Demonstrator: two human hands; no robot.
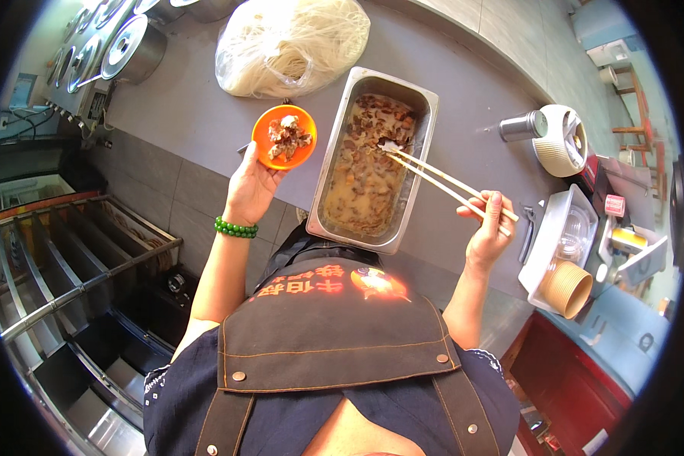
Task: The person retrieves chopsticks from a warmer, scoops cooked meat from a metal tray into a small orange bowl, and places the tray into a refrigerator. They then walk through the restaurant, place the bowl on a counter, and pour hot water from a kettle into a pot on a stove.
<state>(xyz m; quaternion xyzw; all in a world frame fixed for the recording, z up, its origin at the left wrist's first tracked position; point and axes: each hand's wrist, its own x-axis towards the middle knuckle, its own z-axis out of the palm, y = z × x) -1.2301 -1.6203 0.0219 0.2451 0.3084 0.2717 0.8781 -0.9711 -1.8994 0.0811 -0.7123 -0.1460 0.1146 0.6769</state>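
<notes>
My left hand (255, 181) grips a small orange bowl (263, 155) by its near edge, left of the steel pan. Chunks of dark brown meat (288, 138) with a pale piece on top lie in the bowl. In my right hand (490, 228) is a pair of long wooden chopsticks (442, 176), slightly apart. Their tips reach into a deep rectangular stainless steel pan (426, 162), at a whitish piece of food (389, 147). Brown meat stew under a pale, cloudy layer (365, 182) fills much of the pan, which stands at the counter's near edge.
A clear plastic bag of pale noodles (293, 45) sits behind the pan. At right are a metal shaker (522, 126), a cream ribbed container (560, 139) and a white bin (538, 273) with stacked paper bowls (567, 288). Lidded steel pots (131, 51) stand far left, above a metal rack (85, 256).
</notes>
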